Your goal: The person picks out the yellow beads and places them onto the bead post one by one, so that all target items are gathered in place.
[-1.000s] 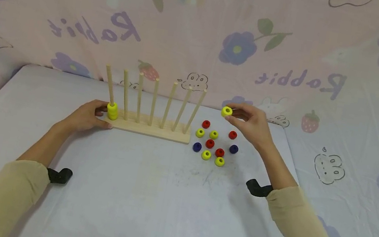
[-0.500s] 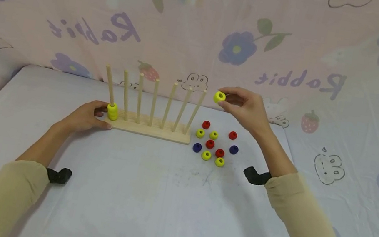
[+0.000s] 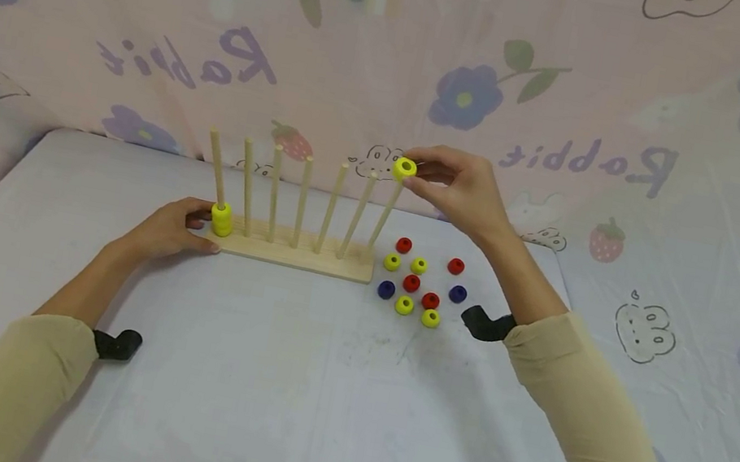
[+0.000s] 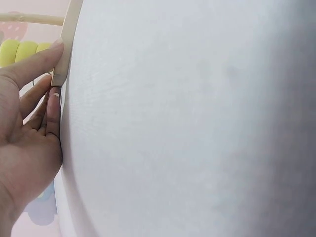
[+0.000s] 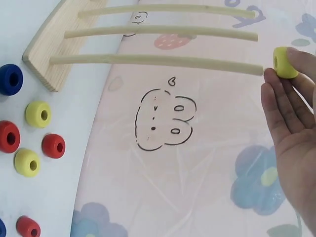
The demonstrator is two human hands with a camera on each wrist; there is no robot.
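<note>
My right hand (image 3: 468, 192) pinches a yellow bead (image 3: 398, 174) between thumb and fingers, at the top of the rightmost peg (image 3: 382, 221). In the right wrist view the bead (image 5: 288, 69) is just off that peg's tip, its hole facing the peg. The wooden peg stand (image 3: 298, 258) has several upright pegs in a row. A short stack of yellow beads (image 3: 221, 224) sits at the foot of the leftmost peg. My left hand (image 3: 166, 228) grips the stand's left end, thumb on the base (image 4: 69, 44) and fingers round the end beside the stack.
Loose beads lie on the white tabletop (image 3: 255, 376) right of the stand: several yellow (image 3: 404, 311), red ones (image 3: 456, 266), and two dark blue (image 3: 386, 290). A flower-printed cloth (image 3: 368, 74) hangs behind the table. Each wrist wears a black mount (image 3: 488, 326).
My right hand has carried the yellow bead left and upward, from above the loose beads to the rightmost peg's top. The left hand and the stand have stayed put.
</note>
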